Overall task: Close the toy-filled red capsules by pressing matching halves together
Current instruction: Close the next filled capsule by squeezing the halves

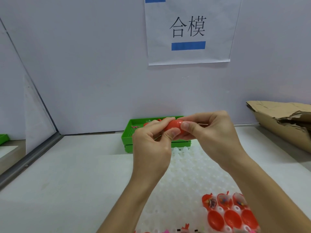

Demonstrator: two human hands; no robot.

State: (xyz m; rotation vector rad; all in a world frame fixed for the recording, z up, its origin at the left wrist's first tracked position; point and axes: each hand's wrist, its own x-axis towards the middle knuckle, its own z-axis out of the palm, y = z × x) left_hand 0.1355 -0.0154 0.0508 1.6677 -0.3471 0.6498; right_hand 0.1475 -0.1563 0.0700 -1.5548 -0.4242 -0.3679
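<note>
Both hands are raised above the middle of the surface (75,165), meeting on one red capsule (174,126): the left hand (151,145) pinches it from one side with thumb and curled fingers, the right hand (210,132) from the other, a grip that looks set to squeeze the two halves shut along their seam. Beneath, a white dimpled tray (186,174) keeps open red halves (232,217) and toy-filled halves (224,200) seated upright near the surface's front edge, within easy reach. A green tray (127,137) sits towards the far edge. The paper sign (188,31) on the wall reads "合模"
</note>
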